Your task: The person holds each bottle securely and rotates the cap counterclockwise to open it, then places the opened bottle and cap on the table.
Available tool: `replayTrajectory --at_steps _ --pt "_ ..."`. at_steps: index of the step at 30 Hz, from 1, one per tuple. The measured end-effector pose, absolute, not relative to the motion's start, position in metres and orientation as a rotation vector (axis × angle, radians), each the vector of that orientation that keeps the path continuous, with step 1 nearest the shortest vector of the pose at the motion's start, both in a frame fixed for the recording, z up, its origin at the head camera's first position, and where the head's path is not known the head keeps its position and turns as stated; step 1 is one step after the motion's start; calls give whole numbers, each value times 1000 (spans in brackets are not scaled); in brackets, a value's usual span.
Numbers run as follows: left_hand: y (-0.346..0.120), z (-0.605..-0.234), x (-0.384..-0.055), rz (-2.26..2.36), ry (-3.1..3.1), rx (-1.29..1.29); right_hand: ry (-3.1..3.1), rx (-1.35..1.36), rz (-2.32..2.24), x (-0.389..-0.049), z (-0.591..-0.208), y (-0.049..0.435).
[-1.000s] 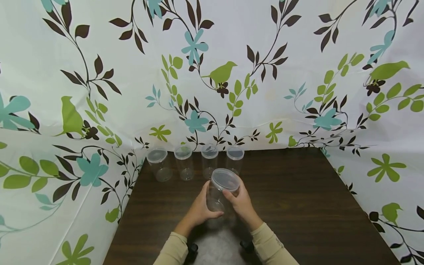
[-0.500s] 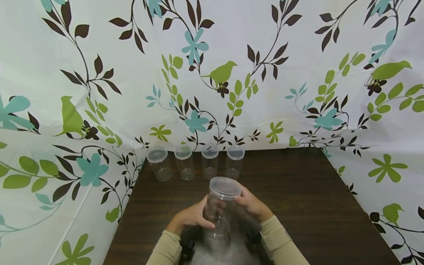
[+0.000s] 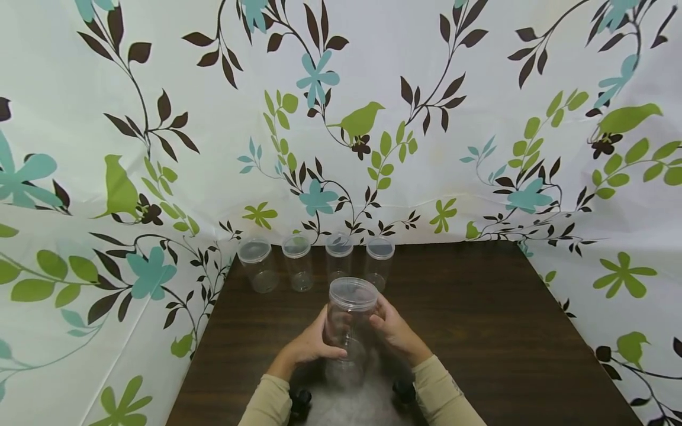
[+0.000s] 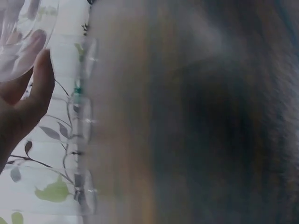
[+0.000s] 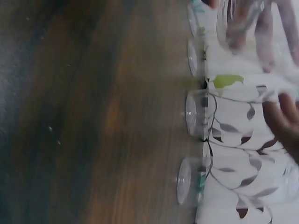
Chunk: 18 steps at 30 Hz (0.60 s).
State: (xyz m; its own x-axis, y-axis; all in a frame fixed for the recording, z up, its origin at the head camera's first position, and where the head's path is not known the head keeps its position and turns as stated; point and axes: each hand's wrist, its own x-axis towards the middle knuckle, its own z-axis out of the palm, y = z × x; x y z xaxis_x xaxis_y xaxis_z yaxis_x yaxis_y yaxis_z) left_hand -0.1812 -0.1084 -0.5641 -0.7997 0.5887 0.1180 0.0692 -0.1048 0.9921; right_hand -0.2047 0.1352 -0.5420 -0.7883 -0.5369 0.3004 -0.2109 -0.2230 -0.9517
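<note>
Head view: left hand (image 3: 310, 344) and right hand (image 3: 399, 332) grasp a clear lidded jar (image 3: 351, 319), on the near side of the jar row (image 3: 338, 253). Left wrist view: the left hand touches the jar. Right wrist view: fingers (image 5: 265, 42) show through it.

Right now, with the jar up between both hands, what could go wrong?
Slipping: the clear jar is held off the table, so it might drop if the left hand or right hand loosens.
Knocking: four lidded jars stand in a row beyond it, so moving it too far forward could bump or topple one.
</note>
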Motion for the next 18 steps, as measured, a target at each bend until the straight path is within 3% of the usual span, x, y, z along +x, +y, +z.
replayTrajectory --at_steps 8,18 --pt "-104 -580 -183 1841 2430 555 2189 -496 -2134 -186 -537 111" --pt "-86 -582 -184 1590 2921 681 2130 -219 -2335 -181 -528 95"
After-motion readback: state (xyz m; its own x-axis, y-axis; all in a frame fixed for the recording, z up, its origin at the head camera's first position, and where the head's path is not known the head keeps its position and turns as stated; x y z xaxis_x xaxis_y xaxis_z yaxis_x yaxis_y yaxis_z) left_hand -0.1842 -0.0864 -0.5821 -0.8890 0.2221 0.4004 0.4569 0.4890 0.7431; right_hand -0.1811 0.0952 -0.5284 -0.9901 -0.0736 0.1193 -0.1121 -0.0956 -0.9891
